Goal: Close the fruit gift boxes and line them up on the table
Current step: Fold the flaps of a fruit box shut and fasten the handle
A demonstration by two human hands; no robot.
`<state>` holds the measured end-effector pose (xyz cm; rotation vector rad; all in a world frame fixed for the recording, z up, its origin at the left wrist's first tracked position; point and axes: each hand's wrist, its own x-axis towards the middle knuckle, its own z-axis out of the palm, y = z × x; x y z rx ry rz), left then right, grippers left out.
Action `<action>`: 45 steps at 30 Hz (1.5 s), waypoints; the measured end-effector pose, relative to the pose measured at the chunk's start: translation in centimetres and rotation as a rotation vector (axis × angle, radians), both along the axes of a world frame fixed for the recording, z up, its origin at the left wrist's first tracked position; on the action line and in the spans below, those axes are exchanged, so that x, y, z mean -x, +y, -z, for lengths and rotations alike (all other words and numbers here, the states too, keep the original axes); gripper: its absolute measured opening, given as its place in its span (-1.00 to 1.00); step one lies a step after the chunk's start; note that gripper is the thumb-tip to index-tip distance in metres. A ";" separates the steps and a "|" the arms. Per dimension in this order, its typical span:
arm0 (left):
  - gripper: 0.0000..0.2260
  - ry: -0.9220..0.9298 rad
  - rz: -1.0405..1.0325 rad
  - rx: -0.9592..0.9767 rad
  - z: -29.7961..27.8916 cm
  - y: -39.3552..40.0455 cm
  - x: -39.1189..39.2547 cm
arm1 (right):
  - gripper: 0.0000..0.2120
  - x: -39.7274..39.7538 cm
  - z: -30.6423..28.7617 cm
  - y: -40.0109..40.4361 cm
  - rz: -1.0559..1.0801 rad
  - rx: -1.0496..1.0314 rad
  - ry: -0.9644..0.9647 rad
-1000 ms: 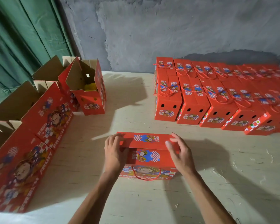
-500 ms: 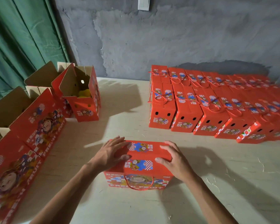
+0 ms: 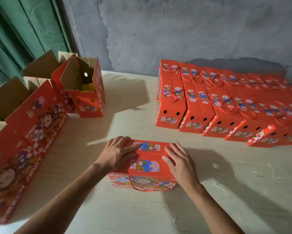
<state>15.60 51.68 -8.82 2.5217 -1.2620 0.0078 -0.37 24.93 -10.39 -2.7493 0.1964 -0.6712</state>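
Our left hand (image 3: pixel 118 153) and right hand (image 3: pixel 180 163) lie flat, fingers straight, pressing down the lid of the gift box (image 3: pixel 146 163) between them. Beyond the right hand, two rows of closed boxes (image 3: pixel 209 107) already stand against the wall; beyond the left hand, open boxes (image 3: pixel 84 92) wait, one showing yellow fruit. Bare table (image 3: pixel 133 119) separates us from both groups, and we judge there is room to slide this one across.

Dim room; hard light from behind the person throws dark arm shadows across the table (image 3: pixel 226 191) right of the hands. Far right boxes (image 3: pixel 277 115) blur; edges bow.
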 end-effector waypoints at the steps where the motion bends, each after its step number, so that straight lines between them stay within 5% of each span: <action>1: -0.52 -0.018 -0.006 -0.006 0.0 0.0 0.3 | -0.66 -0.1 0.1 0.3 -0.012 0.056 -0.035; 13: -0.77 -0.060 0.113 0.379 0.6 -2.1 2.5 | -0.66 -0.8 -0.1 1.6 0.016 0.114 -0.144; 22: -0.81 -0.160 0.104 0.373 0.6 -2.8 2.8 | -0.67 -1.2 -0.2 2.3 0.039 0.229 -0.162; 28: -0.61 -0.051 0.306 0.226 -0.5 -0.1 0.7 | -0.84 -0.5 -0.4 0.7 -0.136 0.191 -0.190; 34: -0.64 0.013 0.183 0.222 -0.4 2.5 -0.3 | -0.79 0.7 -0.9 -1.4 -0.216 0.003 -0.084; 38: -0.69 0.226 0.043 0.346 0.2 4.0 0.0 | -0.80 1.3 -0.7 -2.0 -0.196 -0.046 -0.088; 45: -0.76 0.106 -0.011 0.376 -0.6 3.1 0.5 | -0.86 1.2 -0.6 -2.0 -0.138 0.070 -0.130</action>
